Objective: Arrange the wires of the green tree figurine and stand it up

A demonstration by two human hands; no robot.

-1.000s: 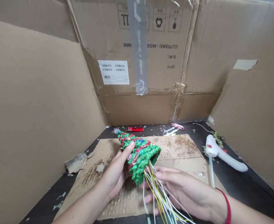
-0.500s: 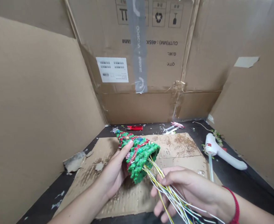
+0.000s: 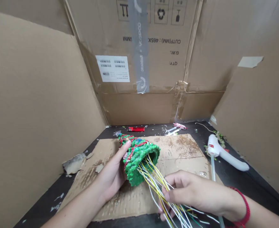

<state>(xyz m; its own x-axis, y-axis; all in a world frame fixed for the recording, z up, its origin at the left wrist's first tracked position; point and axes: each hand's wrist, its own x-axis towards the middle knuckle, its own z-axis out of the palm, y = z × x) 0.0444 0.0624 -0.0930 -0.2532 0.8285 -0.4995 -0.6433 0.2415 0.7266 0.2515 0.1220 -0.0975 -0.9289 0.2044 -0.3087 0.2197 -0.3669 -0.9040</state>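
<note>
A small green Christmas tree ornament point(image 3: 136, 156) with red garland and a clear star at its tip lies on its side in my left hand point(image 3: 114, 172). My fingers wrap around its far side and the thumb rests on top. Its hollow base faces right and toward me. Out of that opening runs a bundle of white and yellow wires point(image 3: 153, 180), with a few green ones lower down. My right hand point(image 3: 184, 190) is closed around the wires just outside the base. The wires' far ends leave the bottom of the view.
Beneath the hands lies a stained cardboard sheet point(image 3: 177, 161). A white glue gun point(image 3: 225, 153) with a glue stick is at the right. A red lighter point(image 3: 136, 129) and pink-and-white thread point(image 3: 179, 126) lie at the back. Cardboard walls point(image 3: 151, 107) surround the dark table.
The tree has turned so more of its hollow base shows. My right hand has shifted slightly right and down along the wires, which now spread more.
</note>
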